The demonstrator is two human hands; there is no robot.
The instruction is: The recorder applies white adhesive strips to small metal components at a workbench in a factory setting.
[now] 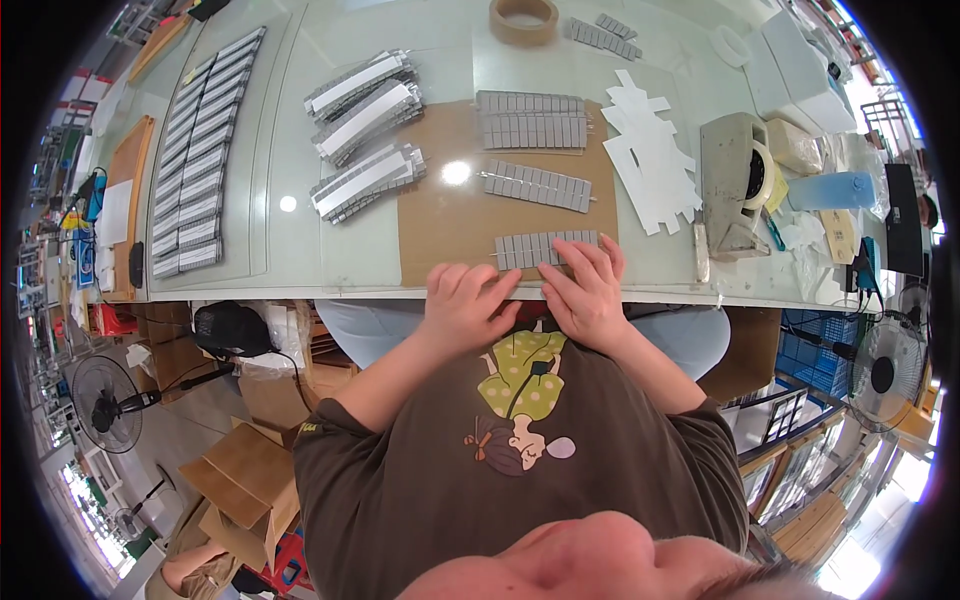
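In front of me a segmented grey strip (pixel 528 249) lies on a sheet of brown cardboard (pixel 440 220) near the table's front edge. My right hand (pixel 588 292) rests over its right end, fingers apart, fingertips touching the strip. At the near edge by the strip's left part is my left hand (pixel 465 308), its fingers loosely bent and apart, with nothing visible in it. Farther up the cardboard lie another segmented grey strip (pixel 538 187) and a pair of such strips (pixel 532 121) side by side. Thin pins or wires stick out of the strip ends.
Bundles of grey strips with white paper bands (pixel 365 120) lie to the left, beyond them long rows of banded strips (pixel 200 160). White paper strips (pixel 648 155) are piled to the right, beside a tape dispenser (pixel 738 190). A tape roll (pixel 523 20) sits at the back.
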